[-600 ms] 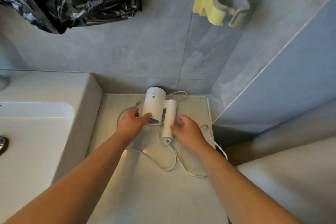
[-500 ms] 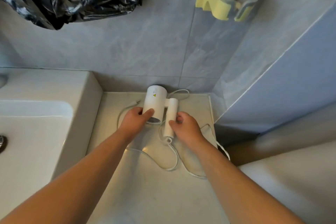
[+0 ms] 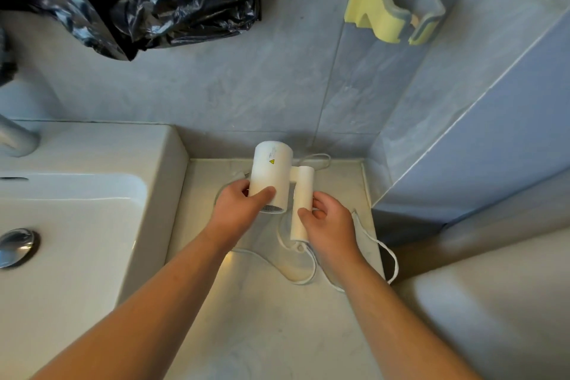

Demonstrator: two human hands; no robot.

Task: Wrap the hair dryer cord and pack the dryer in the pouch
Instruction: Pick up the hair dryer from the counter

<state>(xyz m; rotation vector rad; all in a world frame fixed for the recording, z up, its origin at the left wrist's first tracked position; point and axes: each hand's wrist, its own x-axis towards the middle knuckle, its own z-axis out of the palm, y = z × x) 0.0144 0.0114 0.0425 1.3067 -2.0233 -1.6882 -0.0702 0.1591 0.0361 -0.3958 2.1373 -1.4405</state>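
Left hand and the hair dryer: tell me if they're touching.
Touching. The head view shows the left hand gripping the hair dryer by its barrel, thumb laid across the near end, no gap.

left hand (image 3: 239,210) grips the white hair dryer (image 3: 271,174) barrel, right hand (image 3: 330,222) its folded handle.

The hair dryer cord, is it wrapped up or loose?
Loose. The cord lies in open loops on the counter, none wound round the dryer.
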